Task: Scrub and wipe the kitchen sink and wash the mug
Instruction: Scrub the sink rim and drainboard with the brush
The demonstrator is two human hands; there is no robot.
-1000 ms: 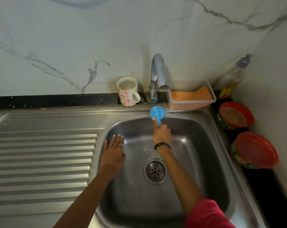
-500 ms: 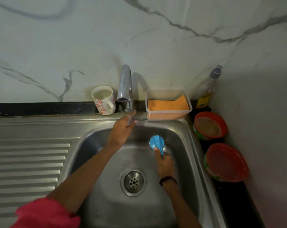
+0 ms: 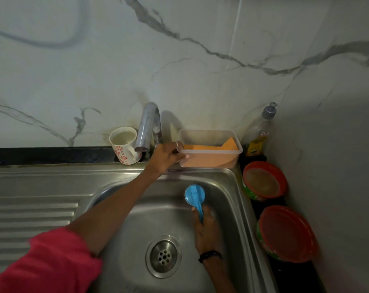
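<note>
Floral mug point(image 3: 124, 144) upright on the back ledge, just left of the chrome tap point(image 3: 148, 125). Left hand point(image 3: 166, 155) reaches past the tap, fingers curled on the near-left corner of the clear plastic tub point(image 3: 211, 159) holding an orange cloth point(image 3: 230, 143). Right hand point(image 3: 204, 227) grips the handle of the blue scrub brush point(image 3: 194, 195), its head against the sink point(image 3: 232, 187) back wall. Drain point(image 3: 163, 256) below. 2 red-lidded bowls point(image 3: 263, 183) right, dish soap bottle point(image 3: 261, 132) in the corner.
</note>
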